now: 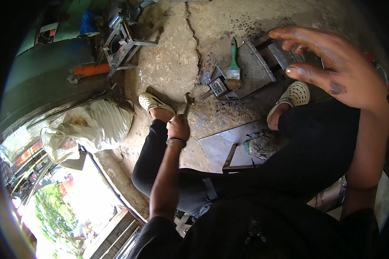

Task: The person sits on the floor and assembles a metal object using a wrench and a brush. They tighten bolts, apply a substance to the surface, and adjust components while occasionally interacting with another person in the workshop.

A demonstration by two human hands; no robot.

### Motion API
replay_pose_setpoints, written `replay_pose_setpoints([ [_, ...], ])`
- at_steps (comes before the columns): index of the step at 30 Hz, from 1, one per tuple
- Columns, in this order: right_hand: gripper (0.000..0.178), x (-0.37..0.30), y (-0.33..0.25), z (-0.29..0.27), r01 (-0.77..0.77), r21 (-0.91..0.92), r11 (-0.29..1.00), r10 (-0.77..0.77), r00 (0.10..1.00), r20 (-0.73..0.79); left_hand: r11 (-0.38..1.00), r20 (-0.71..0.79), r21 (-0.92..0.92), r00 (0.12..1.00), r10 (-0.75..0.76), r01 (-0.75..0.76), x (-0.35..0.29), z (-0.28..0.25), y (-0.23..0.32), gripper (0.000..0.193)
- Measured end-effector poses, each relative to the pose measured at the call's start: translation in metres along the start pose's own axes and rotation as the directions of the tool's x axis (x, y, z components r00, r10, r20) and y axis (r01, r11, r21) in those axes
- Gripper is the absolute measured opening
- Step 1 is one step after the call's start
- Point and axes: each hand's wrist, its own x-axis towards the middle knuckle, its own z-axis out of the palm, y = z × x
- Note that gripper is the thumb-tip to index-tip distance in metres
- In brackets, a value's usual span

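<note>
My left hand (178, 127) is closed round the handle of a wrench-like metal tool (188, 100), whose hooked head points away from me above the concrete floor. Beside it is my left foot in a pale clog (153, 102). My right hand (333, 64) is raised at the upper right, fingers apart and nothing in them, with a dark smudge near the thumb. Between the hands, a green-handled paintbrush (234, 64) lies on a dark, dusty metal piece (257, 71). A small square metal part (218, 87) sits by its bristles.
A flat metal sheet (216, 144) lies before my legs, with a crumpled dark cloth (263, 144) on it. A white sack (99, 125) leans at the left, near a metal stand (124, 45) and an orange cylinder (92, 70). My right clog (297, 93) rests near the dusty metal piece.
</note>
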Motion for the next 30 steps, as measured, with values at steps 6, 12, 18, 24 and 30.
replay_pose_setpoints([
  [6, 0.057, -0.009, -0.002, -0.007, 0.027, -0.139, 0.99, -0.026, 1.0, 0.007, 0.974, 0.093, -0.12, 0.979, -0.181, 0.191, -0.018, 0.049, 0.058, 0.025],
  [12, 0.06, 0.0, 0.009, 0.002, 0.067, -0.044, 0.997, -0.067, 0.998, 0.006, 0.978, 0.223, -0.079, 0.959, -0.172, 0.194, 0.004, 0.056, 0.044, 0.026],
  [18, 0.067, 0.012, 0.017, 0.002, -0.035, 0.059, 0.998, 0.029, 0.995, 0.098, 0.876, 0.761, -0.243, 0.642, -0.094, 0.417, 0.097, 0.032, -0.03, 0.032],
  [24, 0.066, 0.036, 0.012, 0.002, -0.129, 0.05, 0.99, 0.122, 0.984, 0.132, 0.716, 0.998, -0.022, 0.052, -0.021, 0.698, 0.235, -0.023, -0.057, 0.012],
  [30, 0.063, 0.038, 0.014, 0.005, -0.134, 0.055, 0.989, 0.126, 0.983, 0.133, 0.949, 0.91, -0.097, 0.413, -0.037, 0.3, 0.214, -0.039, -0.025, 0.027],
])
